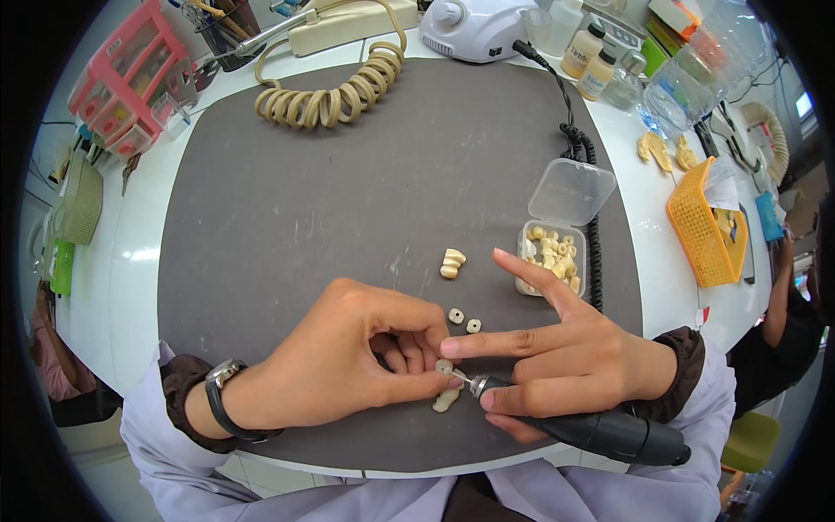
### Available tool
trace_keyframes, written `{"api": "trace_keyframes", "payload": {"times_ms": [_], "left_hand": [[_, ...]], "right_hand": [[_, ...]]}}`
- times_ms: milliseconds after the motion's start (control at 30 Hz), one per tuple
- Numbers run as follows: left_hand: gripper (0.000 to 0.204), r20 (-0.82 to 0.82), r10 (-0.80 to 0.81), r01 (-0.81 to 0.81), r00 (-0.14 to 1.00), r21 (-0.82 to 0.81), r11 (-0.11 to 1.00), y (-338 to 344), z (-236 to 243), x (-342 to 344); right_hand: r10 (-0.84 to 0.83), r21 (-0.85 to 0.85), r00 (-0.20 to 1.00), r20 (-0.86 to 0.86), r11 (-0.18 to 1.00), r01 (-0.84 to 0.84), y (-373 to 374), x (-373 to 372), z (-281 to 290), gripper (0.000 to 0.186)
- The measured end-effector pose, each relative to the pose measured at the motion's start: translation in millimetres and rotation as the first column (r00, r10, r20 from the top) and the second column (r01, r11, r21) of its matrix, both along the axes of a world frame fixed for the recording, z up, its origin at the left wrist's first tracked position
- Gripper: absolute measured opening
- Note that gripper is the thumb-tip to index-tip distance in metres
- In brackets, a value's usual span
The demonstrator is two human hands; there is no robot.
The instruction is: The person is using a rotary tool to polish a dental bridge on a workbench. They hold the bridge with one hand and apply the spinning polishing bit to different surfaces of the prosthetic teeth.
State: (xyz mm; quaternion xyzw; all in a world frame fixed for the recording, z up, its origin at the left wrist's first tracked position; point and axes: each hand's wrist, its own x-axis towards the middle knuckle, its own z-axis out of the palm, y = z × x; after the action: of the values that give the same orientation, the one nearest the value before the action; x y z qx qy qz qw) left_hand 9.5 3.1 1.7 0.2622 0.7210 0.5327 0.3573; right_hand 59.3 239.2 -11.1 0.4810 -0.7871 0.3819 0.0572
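Observation:
My left hand [348,357] pinches a small pale tooth-like piece [444,368] between curled fingers. My right hand [574,365] grips a black rotary handpiece [631,435], its thin metal bit at that piece, middle finger resting by my left fingers, index finger raised. A longer pale lump [446,399] sits just below my fingertips. Two small holed pieces [456,316] lie on the dark grey mat [348,200], with a cream molded piece [451,264] above them. An open clear box [568,187] of similar pieces stands beyond my right hand.
A coiled beige hose [317,103], white machine [474,35] and bottles [581,50] line the back. Pink drawers [109,100] and a green basket [78,200] are left; an orange basket [696,217] is right. Co-workers sit at far left [54,365] and far right [770,339].

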Motion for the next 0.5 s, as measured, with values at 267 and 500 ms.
{"api": "trace_keyframes", "payload": {"times_ms": [267, 500], "left_hand": [[0.013, -0.007, -0.007, 0.007, 1.0, 0.005, 1.0, 0.1, -0.8, -0.3], [0.013, 0.007, -0.004, 0.004, 1.0, -0.002, 1.0, 0.2, -1.0, -0.2]], "right_hand": [[-0.004, -0.013, 1.0, -0.01, 1.0, 0.004, -0.5, 0.6, -2.1, 0.014], [-0.002, -0.013, 1.0, -0.018, 1.0, 0.002, 0.0, -0.4, -0.9, 0.014]]}}
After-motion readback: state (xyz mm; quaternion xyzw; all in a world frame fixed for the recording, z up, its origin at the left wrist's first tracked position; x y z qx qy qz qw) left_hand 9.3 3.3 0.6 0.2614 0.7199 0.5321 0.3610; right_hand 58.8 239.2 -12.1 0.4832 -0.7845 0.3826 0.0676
